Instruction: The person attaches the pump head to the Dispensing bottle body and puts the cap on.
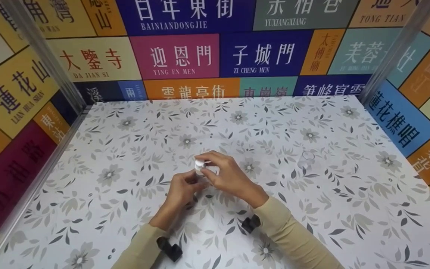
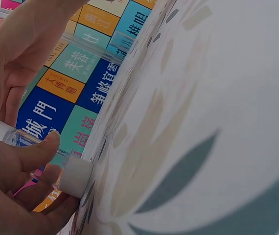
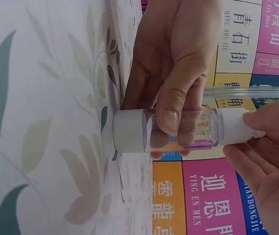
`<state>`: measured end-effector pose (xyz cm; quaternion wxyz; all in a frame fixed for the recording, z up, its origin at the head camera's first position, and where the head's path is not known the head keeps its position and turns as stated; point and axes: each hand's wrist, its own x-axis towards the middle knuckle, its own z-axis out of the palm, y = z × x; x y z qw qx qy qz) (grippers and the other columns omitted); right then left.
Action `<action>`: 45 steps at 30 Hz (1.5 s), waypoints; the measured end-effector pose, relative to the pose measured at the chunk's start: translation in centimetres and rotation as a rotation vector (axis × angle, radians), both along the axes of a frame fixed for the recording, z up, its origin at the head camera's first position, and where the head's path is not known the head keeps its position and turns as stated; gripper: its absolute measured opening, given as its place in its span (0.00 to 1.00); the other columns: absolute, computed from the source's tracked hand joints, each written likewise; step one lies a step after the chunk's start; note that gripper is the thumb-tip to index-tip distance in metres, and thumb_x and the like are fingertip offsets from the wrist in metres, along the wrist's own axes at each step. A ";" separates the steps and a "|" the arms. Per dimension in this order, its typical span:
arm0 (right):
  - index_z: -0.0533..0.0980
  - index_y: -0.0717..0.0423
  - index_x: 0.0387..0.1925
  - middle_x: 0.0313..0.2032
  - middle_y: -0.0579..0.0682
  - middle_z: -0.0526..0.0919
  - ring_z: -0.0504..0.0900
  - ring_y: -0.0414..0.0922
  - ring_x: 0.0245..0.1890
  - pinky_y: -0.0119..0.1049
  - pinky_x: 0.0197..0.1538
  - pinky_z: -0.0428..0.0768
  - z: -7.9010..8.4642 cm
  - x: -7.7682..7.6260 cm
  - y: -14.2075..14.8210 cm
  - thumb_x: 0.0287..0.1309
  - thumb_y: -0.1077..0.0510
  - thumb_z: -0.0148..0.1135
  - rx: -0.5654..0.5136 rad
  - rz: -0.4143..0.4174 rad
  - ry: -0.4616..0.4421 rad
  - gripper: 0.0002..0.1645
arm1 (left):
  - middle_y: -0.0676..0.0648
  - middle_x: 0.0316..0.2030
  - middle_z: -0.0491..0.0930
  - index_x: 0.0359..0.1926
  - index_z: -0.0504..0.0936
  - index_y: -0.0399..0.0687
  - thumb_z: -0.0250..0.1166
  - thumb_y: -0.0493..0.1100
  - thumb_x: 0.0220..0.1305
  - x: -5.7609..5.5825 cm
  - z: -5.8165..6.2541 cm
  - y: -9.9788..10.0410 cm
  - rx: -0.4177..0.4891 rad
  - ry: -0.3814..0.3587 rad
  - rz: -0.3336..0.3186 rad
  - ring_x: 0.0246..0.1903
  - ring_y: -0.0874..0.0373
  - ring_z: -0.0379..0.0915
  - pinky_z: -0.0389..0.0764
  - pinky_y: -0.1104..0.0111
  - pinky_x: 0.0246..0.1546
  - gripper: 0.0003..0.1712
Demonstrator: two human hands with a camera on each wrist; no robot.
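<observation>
A small clear pump bottle (image 3: 129, 131) with a white base and a white top stands upright on the floral table, its base touching or nearly touching the surface. My left hand (image 1: 182, 188) grips its transparent body, thumb on one side and fingers round the other. With thumb and fingers my right hand (image 1: 230, 175) pinches the white pump top (image 3: 233, 126), seen from above in the head view. The right wrist view shows a short nozzle between the right fingers. To the right on the table lies or stands a clear cap (image 1: 306, 160), apart from both hands.
The white table (image 1: 133, 224) has a grey leaf and flower print. Panels with coloured lettering (image 1: 179, 56) wall it at the back and both sides. Clear corner posts (image 1: 396, 52) rise at the back corners. Black straps sit near both sleeves' cuffs.
</observation>
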<state>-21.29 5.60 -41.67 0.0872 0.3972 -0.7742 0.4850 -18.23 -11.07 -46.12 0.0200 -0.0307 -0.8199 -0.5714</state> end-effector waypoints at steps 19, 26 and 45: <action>0.76 0.64 0.59 0.54 0.58 0.83 0.82 0.51 0.55 0.35 0.58 0.81 -0.1 -0.1 0.0 0.60 0.68 0.65 -0.012 0.008 0.026 0.24 | 0.35 0.43 0.88 0.52 0.86 0.40 0.74 0.33 0.53 0.0 0.0 0.0 0.002 0.010 0.022 0.42 0.51 0.84 0.83 0.68 0.42 0.23; 0.76 0.63 0.58 0.52 0.58 0.84 0.84 0.50 0.50 0.33 0.55 0.83 -0.2 -0.2 0.1 0.63 0.65 0.65 0.008 0.013 0.025 0.22 | 0.35 0.47 0.86 0.55 0.84 0.39 0.75 0.33 0.53 0.0 -0.1 0.0 0.039 0.010 0.006 0.47 0.49 0.84 0.80 0.76 0.40 0.26; 0.77 0.64 0.58 0.54 0.60 0.82 0.83 0.52 0.55 0.34 0.60 0.80 0.0 -0.2 0.1 0.63 0.66 0.64 0.000 0.044 -0.001 0.21 | 0.37 0.43 0.88 0.51 0.87 0.40 0.75 0.33 0.52 -0.1 0.0 0.0 0.018 -0.006 0.029 0.40 0.54 0.85 0.81 0.72 0.40 0.22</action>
